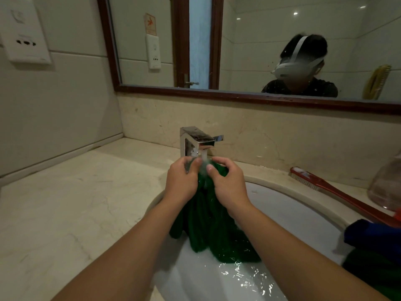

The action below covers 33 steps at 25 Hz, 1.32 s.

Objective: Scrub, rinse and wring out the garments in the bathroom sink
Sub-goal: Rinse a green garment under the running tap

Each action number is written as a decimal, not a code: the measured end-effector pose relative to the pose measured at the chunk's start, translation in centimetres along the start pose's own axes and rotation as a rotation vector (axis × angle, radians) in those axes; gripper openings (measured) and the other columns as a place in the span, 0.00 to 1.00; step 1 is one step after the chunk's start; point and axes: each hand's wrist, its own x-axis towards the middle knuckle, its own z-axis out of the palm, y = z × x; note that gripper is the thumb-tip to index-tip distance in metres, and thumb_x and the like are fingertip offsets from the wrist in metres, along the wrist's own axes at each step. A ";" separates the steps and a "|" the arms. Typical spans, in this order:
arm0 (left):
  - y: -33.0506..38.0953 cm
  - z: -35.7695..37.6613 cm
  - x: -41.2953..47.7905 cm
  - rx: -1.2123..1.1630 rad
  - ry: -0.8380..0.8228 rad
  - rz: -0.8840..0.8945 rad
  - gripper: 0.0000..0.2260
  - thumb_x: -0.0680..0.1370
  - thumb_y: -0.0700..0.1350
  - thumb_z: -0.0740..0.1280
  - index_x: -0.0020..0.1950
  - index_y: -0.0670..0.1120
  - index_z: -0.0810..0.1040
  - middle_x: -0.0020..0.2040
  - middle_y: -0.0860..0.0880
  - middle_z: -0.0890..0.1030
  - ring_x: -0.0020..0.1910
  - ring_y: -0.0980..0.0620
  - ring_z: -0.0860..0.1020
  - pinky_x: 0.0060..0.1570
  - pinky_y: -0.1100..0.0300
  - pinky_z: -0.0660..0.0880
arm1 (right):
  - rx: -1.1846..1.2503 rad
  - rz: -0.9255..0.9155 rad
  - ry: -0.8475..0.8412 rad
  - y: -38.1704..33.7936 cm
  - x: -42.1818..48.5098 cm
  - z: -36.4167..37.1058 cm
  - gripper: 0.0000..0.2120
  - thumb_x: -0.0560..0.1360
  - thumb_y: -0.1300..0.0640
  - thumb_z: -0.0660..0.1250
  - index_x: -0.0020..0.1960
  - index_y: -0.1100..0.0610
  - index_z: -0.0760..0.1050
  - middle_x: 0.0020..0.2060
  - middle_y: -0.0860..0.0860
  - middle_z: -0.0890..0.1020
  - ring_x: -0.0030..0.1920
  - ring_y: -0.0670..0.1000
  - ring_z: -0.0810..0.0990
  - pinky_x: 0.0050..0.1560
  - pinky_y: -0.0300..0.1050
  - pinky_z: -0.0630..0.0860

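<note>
A dark green garment (208, 227) hangs from both my hands over the white sink (303, 216), its lower end in the water. My left hand (181, 178) grips its top edge on the left. My right hand (227, 181) grips the top edge on the right. Both hold the cloth right under the chrome faucet (196, 139), and running water falls onto the fabric between my thumbs. Water ripples in the basin below.
A red scrubbing brush (338, 190) lies on the counter right of the sink. A blue garment (373, 237) and more green cloth (373, 270) sit on the sink's right rim. A clear bottle (388, 183) stands at the far right. The marble counter (76, 203) spreads to the left.
</note>
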 end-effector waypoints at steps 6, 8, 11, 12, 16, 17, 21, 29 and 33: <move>-0.3 0.3 -0.3 -0.084 0.073 -0.122 0.10 0.85 0.53 0.60 0.53 0.50 0.79 0.47 0.50 0.83 0.47 0.54 0.81 0.42 0.59 0.75 | -0.336 0.001 0.057 0.4 -0.6 0.9 0.10 0.83 0.44 0.61 0.53 0.43 0.80 0.52 0.41 0.79 0.57 0.43 0.74 0.64 0.54 0.71; 0.6 0.8 -0.9 -0.250 -0.043 -0.231 0.13 0.86 0.53 0.57 0.52 0.51 0.80 0.47 0.50 0.83 0.48 0.54 0.81 0.43 0.60 0.75 | -0.169 0.072 -0.127 0.8 -1.3 2.1 0.15 0.84 0.42 0.57 0.56 0.44 0.81 0.50 0.44 0.83 0.54 0.45 0.80 0.60 0.54 0.78; 1.0 0.5 -1.1 -0.393 -0.197 -0.336 0.16 0.86 0.53 0.54 0.57 0.50 0.80 0.53 0.45 0.84 0.54 0.49 0.82 0.46 0.58 0.77 | -0.097 0.104 -0.116 0.9 -1.2 1.9 0.15 0.85 0.44 0.58 0.68 0.45 0.76 0.59 0.45 0.81 0.60 0.47 0.79 0.63 0.51 0.78; 0.8 0.2 -1.2 -0.368 -0.237 -0.308 0.16 0.86 0.52 0.55 0.60 0.48 0.80 0.55 0.43 0.83 0.56 0.45 0.81 0.45 0.57 0.78 | -0.081 0.104 -0.084 0.8 -1.0 1.4 0.15 0.85 0.46 0.60 0.69 0.47 0.74 0.61 0.45 0.80 0.61 0.46 0.78 0.64 0.50 0.77; -0.2 -0.3 -0.7 -0.060 -0.264 0.050 0.12 0.85 0.47 0.61 0.56 0.52 0.84 0.49 0.52 0.85 0.51 0.53 0.82 0.54 0.53 0.80 | -0.028 0.100 -0.042 0.6 -0.7 1.0 0.12 0.85 0.54 0.62 0.67 0.49 0.75 0.58 0.45 0.80 0.59 0.46 0.79 0.64 0.49 0.78; -0.3 -0.5 -0.5 0.032 -0.211 0.108 0.11 0.84 0.47 0.62 0.56 0.53 0.84 0.49 0.55 0.85 0.50 0.56 0.82 0.53 0.55 0.79 | -0.014 0.106 -0.047 0.5 -0.8 1.3 0.11 0.85 0.54 0.62 0.66 0.48 0.75 0.56 0.45 0.81 0.57 0.46 0.80 0.62 0.51 0.79; -0.8 -0.9 -0.1 0.110 -0.062 0.093 0.11 0.83 0.51 0.63 0.62 0.51 0.81 0.54 0.56 0.82 0.53 0.56 0.80 0.53 0.58 0.79 | 0.074 0.143 -0.050 0.1 -0.3 0.6 0.10 0.85 0.57 0.61 0.62 0.50 0.79 0.51 0.49 0.85 0.50 0.51 0.85 0.54 0.54 0.84; -0.6 0.4 0.0 -0.105 -0.246 -0.044 0.10 0.85 0.50 0.60 0.61 0.50 0.79 0.54 0.49 0.82 0.53 0.51 0.81 0.56 0.51 0.78 | 0.298 0.208 0.004 0.0 0.4 -0.3 0.06 0.81 0.61 0.67 0.55 0.54 0.82 0.49 0.55 0.86 0.52 0.57 0.86 0.56 0.55 0.83; 0.1 0.2 -0.2 -0.090 -0.126 -0.070 0.08 0.84 0.48 0.63 0.63 0.56 0.76 0.52 0.59 0.78 0.51 0.59 0.77 0.57 0.55 0.78 | 0.018 0.085 0.054 0.3 -0.4 -0.1 0.04 0.83 0.54 0.66 0.53 0.50 0.80 0.46 0.48 0.84 0.49 0.50 0.83 0.54 0.54 0.82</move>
